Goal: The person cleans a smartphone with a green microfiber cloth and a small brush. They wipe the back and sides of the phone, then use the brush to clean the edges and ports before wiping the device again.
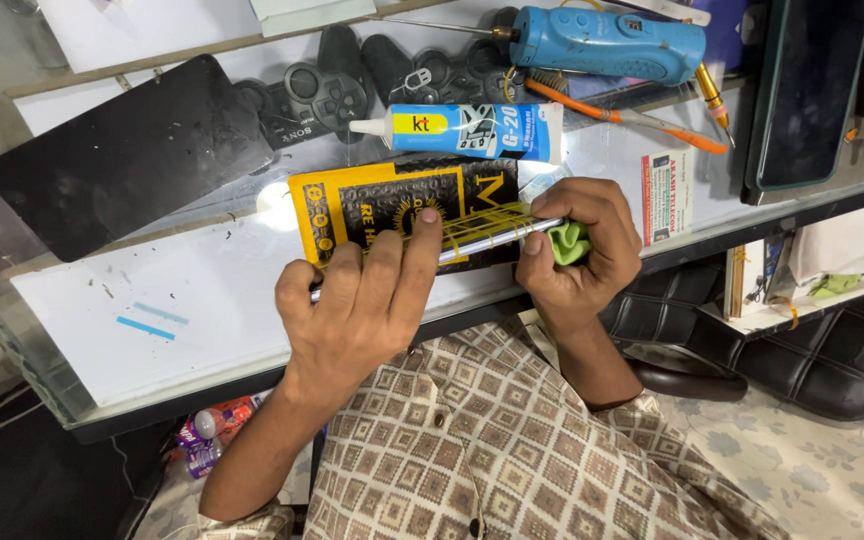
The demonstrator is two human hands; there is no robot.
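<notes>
Currently the phone, a thin slab seen edge-on with a shiny metal rim, lies at the middle of the view, held just above the near edge of the bench over a yellow-and-black packet. The left hand lies flat over it, fingers pressed together along its length and steadying it. The right hand closes around the phone's three-o'clock end, fingers curled and pinching a wad of green cloth against the rim.

To wipe well, the left hand should likely keep the slab from rocking while the cloth slides along the rim in short strokes, pressure light so the phone does not slip off the bench edge toward the lap.

Room is tight at twelve o'clock: a glue tube lies just beyond the packet, with game controllers and a blue rotary tool behind it. At ten o'clock sits a black panel. At two o'clock lie an orange tool and a dark tablet. Eight o'clock offers bare white surface, the freest side for moving.
</notes>
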